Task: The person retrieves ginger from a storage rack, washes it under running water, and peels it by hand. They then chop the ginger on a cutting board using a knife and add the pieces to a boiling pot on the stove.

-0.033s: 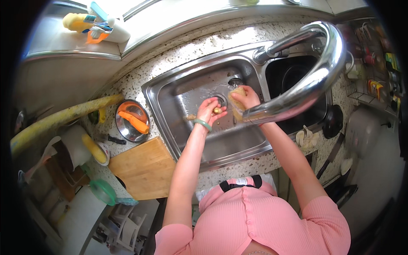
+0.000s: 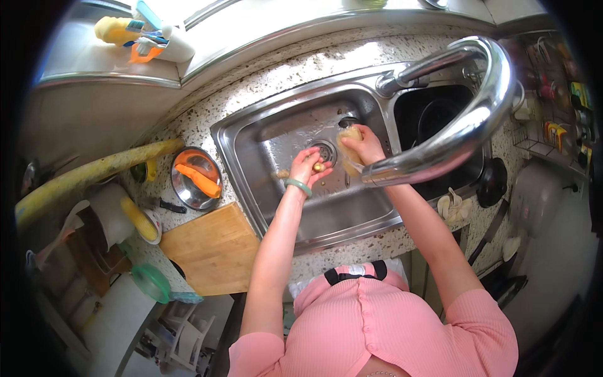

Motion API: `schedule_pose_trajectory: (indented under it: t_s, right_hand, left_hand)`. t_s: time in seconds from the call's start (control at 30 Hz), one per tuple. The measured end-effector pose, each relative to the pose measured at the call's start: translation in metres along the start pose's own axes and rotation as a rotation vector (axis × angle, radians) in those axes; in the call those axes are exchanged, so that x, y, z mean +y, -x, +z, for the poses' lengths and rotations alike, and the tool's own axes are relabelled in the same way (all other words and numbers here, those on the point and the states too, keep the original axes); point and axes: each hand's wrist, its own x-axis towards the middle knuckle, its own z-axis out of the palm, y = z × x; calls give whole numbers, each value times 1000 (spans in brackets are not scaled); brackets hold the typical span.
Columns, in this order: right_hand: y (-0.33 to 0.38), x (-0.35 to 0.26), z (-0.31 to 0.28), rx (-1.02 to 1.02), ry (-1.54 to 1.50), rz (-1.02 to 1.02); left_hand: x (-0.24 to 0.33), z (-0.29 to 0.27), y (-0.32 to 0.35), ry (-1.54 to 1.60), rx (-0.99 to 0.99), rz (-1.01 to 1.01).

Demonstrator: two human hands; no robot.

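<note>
Both my hands are over the left basin of a steel sink (image 2: 264, 135). In my right hand (image 2: 369, 147) is a pale yellow, elongated piece (image 2: 350, 137), gripped between thumb and fingers; its kind is not clear. Just left of it my left hand (image 2: 304, 168), with a green bangle at the wrist, curls palm up around a small yellowish lump (image 2: 318, 167). Below the hands is the round drain (image 2: 326, 148). A small brownish piece (image 2: 282, 174) lies on the basin floor, left of my left hand. The large chrome faucet (image 2: 440, 147) arches in front of my right wrist and partly hides it.
Left of the sink stand a metal bowl (image 2: 179, 162) with peeled carrots (image 2: 200, 181), a wooden cutting board (image 2: 210, 254) and a black-handled knife (image 2: 171, 206). The right basin holds a dark pan (image 2: 433, 116). Garlic-like white pieces (image 2: 453, 204) lie at the right.
</note>
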Motion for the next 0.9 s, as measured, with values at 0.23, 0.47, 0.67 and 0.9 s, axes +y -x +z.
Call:
schedule_pose_trajectory:
  t_s: [0.23, 0.47, 0.67, 0.9]
  right_hand:
    - [-101, 3, 36, 157, 459, 45]
    - [-90, 64, 38, -35, 737, 135]
    - [-72, 43, 25, 285, 491, -158]
    - [-80, 71, 64, 259, 686, -403]
  left_hand:
    - [-54, -65, -34, -44, 288, -92]
    - [-71, -54, -38, -330, 636, 133]
    - [-84, -92, -61, -907, 631, 374]
    - [-97, -79, -36, -1456, 309, 232]
